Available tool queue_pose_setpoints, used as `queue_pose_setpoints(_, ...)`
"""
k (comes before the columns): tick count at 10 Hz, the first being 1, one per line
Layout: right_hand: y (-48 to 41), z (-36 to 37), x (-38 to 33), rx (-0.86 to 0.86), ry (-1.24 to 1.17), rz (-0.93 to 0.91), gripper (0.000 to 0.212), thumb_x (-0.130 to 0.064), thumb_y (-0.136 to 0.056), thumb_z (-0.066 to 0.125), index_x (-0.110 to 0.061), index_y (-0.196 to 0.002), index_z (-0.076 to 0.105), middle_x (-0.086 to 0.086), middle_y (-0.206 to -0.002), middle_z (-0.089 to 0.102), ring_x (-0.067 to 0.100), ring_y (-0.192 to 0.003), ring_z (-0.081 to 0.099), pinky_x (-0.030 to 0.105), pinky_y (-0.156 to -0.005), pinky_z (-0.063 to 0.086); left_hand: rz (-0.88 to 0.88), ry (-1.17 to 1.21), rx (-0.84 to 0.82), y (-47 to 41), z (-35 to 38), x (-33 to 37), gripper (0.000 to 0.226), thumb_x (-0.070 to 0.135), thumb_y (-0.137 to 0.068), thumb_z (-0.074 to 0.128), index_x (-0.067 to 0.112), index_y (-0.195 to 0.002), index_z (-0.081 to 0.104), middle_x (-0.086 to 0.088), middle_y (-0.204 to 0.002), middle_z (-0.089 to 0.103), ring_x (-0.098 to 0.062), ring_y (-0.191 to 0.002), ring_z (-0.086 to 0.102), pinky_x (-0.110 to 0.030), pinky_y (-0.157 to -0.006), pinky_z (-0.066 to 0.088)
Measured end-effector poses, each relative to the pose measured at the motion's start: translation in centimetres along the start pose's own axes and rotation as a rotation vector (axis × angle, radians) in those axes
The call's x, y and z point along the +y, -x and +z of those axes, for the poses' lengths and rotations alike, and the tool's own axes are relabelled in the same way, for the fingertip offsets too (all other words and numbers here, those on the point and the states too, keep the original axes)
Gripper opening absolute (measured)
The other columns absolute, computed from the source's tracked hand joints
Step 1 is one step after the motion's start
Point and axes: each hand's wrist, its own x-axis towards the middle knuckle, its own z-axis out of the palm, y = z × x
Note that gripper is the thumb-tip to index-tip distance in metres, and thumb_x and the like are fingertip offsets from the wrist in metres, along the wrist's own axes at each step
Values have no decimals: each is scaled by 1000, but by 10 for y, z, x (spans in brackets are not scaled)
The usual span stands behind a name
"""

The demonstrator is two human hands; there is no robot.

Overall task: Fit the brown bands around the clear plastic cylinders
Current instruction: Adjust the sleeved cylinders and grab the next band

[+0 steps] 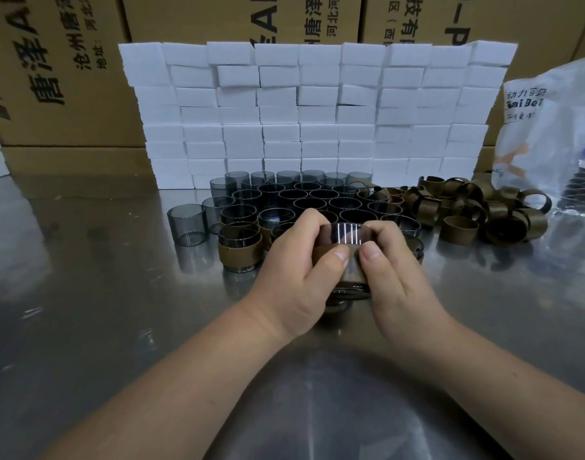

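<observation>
Clear plastic cylinder (346, 234) is held between both hands, low over the steel table (85, 293); whether its base touches the surface cannot be told. A brown band (349, 275) is wrapped round its lower part.

Left hand (297, 270) grips the left flank, fingers curled over the far rim and thumb pressed on the band's near face. Right hand (395, 273) mirrors it on the right flank, its thumb tip just beside the left thumb. Both thumbs pinch the band.

The cylinder lies directly between the two sets of fingers, and neither hand is nearer. Its axis stands roughly upright. Judgement: the band must travel along that axis, so the thumbs should work up or down the wall, not across it.

Appearance: smoky transparent wall with bright streaks of reflected light on the bare upper portion. The band is matte olive-brown and looks snug.

Left of the fingers stands a banded cylinder (239, 249). Beyond the fingers are bare cylinders (301, 197), upright in rows. Right of the fingers, well apart, lies a heap of loose bands (467, 207).
</observation>
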Motion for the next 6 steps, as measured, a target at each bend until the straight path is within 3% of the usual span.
queue_pose_setpoints(2,-1,0,0,-26,-20,39,15,-21,-97,44,-9,-105,49,6,-85,58,19,-76,56,38,-71,47,20,-8,4,0,-1,1,14,41,-75,40,28,-70,35,15,-59,37,-2,-57,37,-17,-54,30)
queue_pose_setpoints(3,2,-2,-5,-13,-87,-19,25,-39,-89,41,-15,-90,48,-3,-79,53,8,-69,49,31,-65,42,15,2,5,0,-1,2,16,41,-75,40,27,-68,35,14,-58,38,-2,-55,35,-16,-53,30)
queue_pose_setpoints(4,4,-3,-7,-8,-130,-40,34,-50,-81,35,-19,-89,48,-6,-75,50,5,-67,45,28,-62,41,13,8,7,0,-1,3,19,41,-75,40,25,-66,35,15,-61,40,-3,-55,35,-16,-52,29)
queue_pose_setpoints(6,4,-3,-5,4,-128,-46,35,-49,-81,36,-16,-86,46,-6,-73,48,2,-66,43,26,-60,40,18,2,22,0,-1,5,19,40,-74,40,25,-64,33,13,-61,39,-2,-54,33,-16,-52,28)
